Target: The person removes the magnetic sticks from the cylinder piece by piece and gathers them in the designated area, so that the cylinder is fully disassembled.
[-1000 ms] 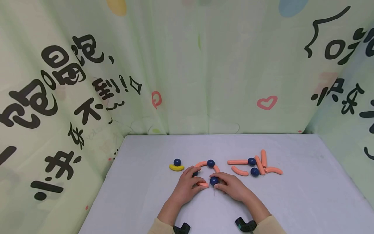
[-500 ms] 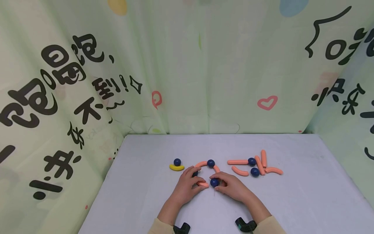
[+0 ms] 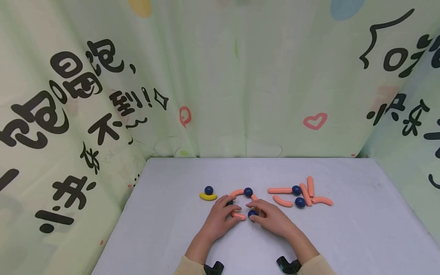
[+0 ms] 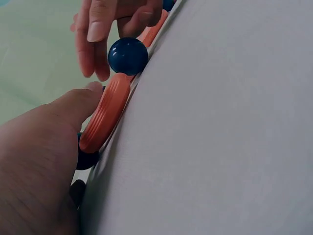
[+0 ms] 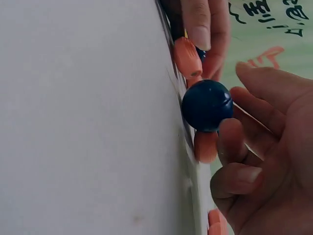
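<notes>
A ring of curved orange rods and dark blue balls lies on the table between the two hands. My left hand [image 3: 220, 215] reaches over the ring's left side, its thumb alongside the near curved orange rod [image 4: 106, 112] and its index finger raised off it. My right hand [image 3: 273, 217] is at the near blue ball [image 5: 207, 105], one fingertip right at the ball's edge and the index finger held away from it. That ball sits by the end of the near rod. Another blue ball [image 3: 248, 192] tops the ring; the left hand partly hides a further ball.
Left of the ring, a blue ball [image 3: 208, 190] stands behind a curved yellow rod [image 3: 207, 197]. To the right lie several loose orange rods, among them a straight one [image 3: 279, 190], and two blue balls. A printed curtain [image 3: 220, 95] closes off the table's back.
The right hand has moved the near blue ball slightly towards the person, then loosened its fingers round it. The left index finger has lifted off the orange rod.
</notes>
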`<state>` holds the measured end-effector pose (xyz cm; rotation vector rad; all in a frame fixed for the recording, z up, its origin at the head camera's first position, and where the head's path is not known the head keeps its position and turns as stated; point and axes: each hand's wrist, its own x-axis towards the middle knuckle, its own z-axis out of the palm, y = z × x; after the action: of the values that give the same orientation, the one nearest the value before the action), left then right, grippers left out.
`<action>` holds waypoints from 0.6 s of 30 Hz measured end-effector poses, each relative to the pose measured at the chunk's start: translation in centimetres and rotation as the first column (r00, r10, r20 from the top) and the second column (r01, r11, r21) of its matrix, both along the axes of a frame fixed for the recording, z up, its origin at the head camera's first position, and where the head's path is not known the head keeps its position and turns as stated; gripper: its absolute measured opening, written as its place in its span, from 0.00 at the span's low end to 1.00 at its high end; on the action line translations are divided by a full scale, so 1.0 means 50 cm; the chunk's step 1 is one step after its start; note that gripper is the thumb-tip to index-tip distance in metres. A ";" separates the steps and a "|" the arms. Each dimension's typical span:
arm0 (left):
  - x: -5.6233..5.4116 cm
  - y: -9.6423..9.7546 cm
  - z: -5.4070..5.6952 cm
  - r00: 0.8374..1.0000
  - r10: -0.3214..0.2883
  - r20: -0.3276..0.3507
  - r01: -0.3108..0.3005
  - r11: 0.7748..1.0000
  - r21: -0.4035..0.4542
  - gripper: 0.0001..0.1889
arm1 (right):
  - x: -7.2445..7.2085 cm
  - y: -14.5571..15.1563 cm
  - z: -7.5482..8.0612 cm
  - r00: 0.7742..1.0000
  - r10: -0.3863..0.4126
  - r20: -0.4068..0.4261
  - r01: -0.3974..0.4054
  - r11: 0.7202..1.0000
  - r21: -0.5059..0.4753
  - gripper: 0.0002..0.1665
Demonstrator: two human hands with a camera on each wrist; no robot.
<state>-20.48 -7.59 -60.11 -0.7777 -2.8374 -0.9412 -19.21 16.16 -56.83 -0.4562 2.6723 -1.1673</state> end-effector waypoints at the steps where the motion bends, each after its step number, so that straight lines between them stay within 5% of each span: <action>1: 0.000 0.000 0.000 1.000 0.005 0.005 -0.005 1.000 0.006 0.15 | 0.002 -0.006 0.005 1.000 -0.012 -0.005 0.012 1.000 -0.004 0.21; 13: 0.001 0.003 0.000 0.986 0.134 0.101 -0.143 0.986 0.088 0.17 | 0.026 -0.070 0.037 0.996 -0.084 0.036 0.084 0.996 0.001 0.17; 18: 0.001 0.003 -0.001 0.981 0.166 0.101 -0.175 0.980 0.090 0.15 | 0.040 -0.090 0.038 0.988 -0.076 0.135 0.085 0.994 -0.068 0.21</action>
<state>-20.43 -7.42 -60.14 -0.4824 -2.8521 -1.1085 -17.23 11.64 -54.92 -0.2733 2.5627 -1.2747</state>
